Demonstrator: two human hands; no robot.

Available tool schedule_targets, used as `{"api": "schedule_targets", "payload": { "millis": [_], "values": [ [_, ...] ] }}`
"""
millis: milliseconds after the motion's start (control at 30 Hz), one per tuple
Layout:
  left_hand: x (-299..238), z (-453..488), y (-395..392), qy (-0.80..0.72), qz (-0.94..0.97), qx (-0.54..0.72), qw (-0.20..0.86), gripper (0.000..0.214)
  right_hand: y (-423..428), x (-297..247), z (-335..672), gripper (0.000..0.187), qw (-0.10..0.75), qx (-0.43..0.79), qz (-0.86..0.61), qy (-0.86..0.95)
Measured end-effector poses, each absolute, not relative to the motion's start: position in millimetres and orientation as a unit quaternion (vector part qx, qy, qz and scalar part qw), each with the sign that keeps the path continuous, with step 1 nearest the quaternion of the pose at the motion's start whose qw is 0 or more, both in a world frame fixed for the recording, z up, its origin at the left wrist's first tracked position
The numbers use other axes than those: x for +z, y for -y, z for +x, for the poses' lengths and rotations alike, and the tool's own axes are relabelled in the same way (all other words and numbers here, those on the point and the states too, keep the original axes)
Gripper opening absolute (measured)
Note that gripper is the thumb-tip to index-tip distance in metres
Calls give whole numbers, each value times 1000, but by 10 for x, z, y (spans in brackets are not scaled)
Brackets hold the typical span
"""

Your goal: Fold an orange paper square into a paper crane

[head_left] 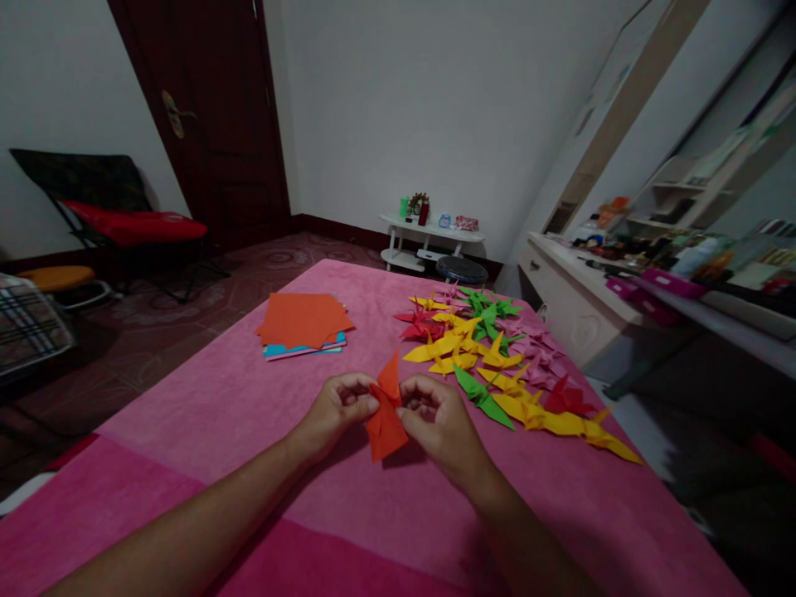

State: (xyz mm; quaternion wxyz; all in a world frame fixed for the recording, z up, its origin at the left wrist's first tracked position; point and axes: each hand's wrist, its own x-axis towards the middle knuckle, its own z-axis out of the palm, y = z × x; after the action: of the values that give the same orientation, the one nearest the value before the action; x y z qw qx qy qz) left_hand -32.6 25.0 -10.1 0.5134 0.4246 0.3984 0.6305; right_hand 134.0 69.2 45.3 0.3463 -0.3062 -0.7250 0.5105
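Both my hands pinch a partly folded piece of orange paper (pixel 386 414) above the pink cloth-covered table (pixel 217 414). My left hand (pixel 341 410) grips its left side with closed fingers. My right hand (pixel 435 419) grips its right side, fingers curled. The paper has a pointed tip upward and a wider flap hanging below. A stack of flat paper sheets (pixel 303 325), orange on top with blue and pink beneath, lies further back to the left.
Several folded paper cranes (pixel 497 365) in yellow, green, red and pink lie spread on the table's right side. A dark door (pixel 211 116), a chair with a red cushion (pixel 124 220), a white low shelf (pixel 429 236) and a cluttered dresser (pixel 622 274) surround the table.
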Motion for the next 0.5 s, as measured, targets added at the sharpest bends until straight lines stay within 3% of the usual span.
{"api": "schedule_targets", "payload": {
  "millis": [100,233,400,500],
  "values": [
    [-96,-331,-248,-411,430,609,525,25,-718,367,1329,14,368,421,-335,759],
    [-111,-336,-251,-444,432,595,512,28,-738,309,1340,40,412,302,-365,779],
    [-118,-332,-250,-453,441,600,490,25,-777,286,1363,16,415,254,-314,816],
    [-109,-324,-249,-455,429,603,495,26,-810,252,1371,14,414,256,-319,813]
  ]
}}
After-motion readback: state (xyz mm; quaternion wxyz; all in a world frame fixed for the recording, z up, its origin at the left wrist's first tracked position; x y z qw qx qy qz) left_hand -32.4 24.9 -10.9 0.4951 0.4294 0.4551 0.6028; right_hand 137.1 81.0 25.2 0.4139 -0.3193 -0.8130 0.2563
